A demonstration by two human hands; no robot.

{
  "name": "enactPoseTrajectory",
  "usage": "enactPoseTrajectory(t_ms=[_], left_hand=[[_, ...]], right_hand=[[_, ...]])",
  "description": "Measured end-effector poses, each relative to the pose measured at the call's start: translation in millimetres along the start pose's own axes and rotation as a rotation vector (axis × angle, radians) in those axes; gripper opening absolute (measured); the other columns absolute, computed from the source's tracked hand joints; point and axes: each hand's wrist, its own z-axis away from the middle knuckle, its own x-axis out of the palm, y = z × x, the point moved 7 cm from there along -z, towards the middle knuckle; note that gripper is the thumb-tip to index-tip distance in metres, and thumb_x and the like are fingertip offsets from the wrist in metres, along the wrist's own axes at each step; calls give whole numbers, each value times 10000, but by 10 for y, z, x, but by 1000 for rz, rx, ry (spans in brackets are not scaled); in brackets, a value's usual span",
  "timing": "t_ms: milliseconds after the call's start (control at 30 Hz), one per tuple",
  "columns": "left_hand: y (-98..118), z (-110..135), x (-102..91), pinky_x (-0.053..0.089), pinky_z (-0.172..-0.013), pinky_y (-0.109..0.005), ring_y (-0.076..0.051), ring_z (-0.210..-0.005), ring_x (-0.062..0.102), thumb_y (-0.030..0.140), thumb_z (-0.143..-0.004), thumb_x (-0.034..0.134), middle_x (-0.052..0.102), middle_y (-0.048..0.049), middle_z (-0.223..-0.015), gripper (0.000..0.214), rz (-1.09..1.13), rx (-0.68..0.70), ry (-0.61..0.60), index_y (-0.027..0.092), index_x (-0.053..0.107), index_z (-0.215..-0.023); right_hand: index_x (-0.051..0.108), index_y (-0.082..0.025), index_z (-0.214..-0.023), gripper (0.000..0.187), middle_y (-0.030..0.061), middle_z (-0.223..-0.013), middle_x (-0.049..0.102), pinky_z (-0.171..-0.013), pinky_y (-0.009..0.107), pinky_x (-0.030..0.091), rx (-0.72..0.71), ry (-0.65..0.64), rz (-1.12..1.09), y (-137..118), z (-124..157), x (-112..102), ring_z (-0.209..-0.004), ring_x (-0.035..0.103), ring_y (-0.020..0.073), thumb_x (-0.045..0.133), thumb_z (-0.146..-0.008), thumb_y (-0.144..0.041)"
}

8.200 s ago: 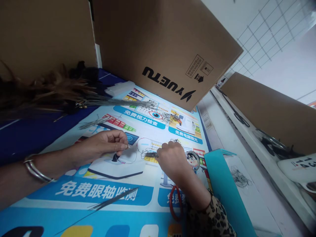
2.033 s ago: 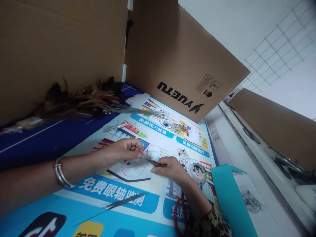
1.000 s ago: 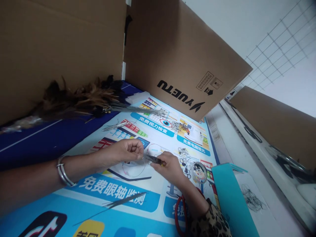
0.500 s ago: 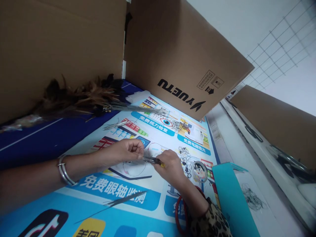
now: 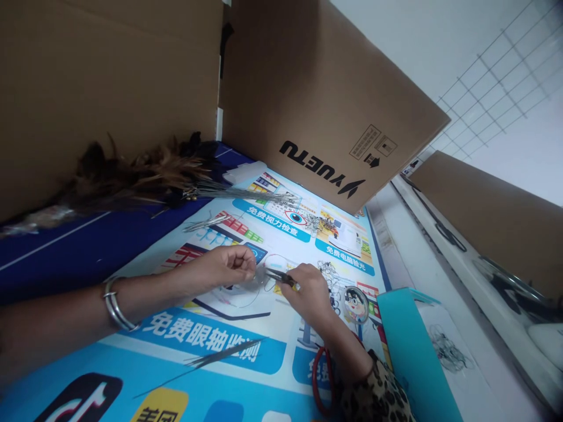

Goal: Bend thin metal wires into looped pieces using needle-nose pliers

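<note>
Clearly both hands meet over the printed poster on the table. The left hand has its grip pinched shut on a thin wire loop, which hangs at 6 o'clock of the fingertips. The right hand is closed around small pliers, tips pointing toward 9 o'clock at the pinch. Keeping the pinch steady and the plier tips close to it should control the bend.

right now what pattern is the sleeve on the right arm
Leopard print, tan with dark spots, on the sleeve of the right arm, seen in the head view, low in the frame.
</note>
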Motion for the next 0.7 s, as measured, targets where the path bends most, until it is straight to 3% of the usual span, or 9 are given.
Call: enactPoseTrajectory(t_ms=[100, 267, 467, 700], left_hand=[[-28, -21, -23, 328, -545, -224, -117, -607, 442, 321, -786, 676, 511, 34, -700, 164, -23, 36, 23, 184, 587, -797], [-28, -43, -48, 367, -568, -236, -123, -620, 456, 320, -770, 677, 492, 40, -692, 169, -89, 94, 87, 194, 565, -776], [31, -14, 3, 365, -564, -236, -115, -612, 454, 286, -744, 666, 509, 38, -685, 149, -79, 105, 81, 193, 556, -779], [14, -10, 31, 366, -563, -241, -112, -599, 450, 317, -713, 687, 495, 41, -659, 194, -79, 76, 90, 195, 544, -757]], right_hand=[[672, -192, -769, 133, 32, -774, 648, -722, 272, 389, 3, 29, -33, -65, 17, -62, -784, 564, 166, 658, -860, -288], [655, -201, -731, 135, 40, -775, 645, -705, 298, 364, -19, -38, 99, -250, 63, -39, -789, 552, 188, 667, -835, -286], [658, -204, -752, 130, 43, -796, 653, -696, 303, 348, 50, -25, 153, -200, 72, -16, -795, 552, 193, 670, -838, -300], [659, -195, -752, 130, 46, -802, 643, -698, 303, 349, 21, -34, 117, -220, 77, 30, -801, 539, 193, 667, -831, -297]])
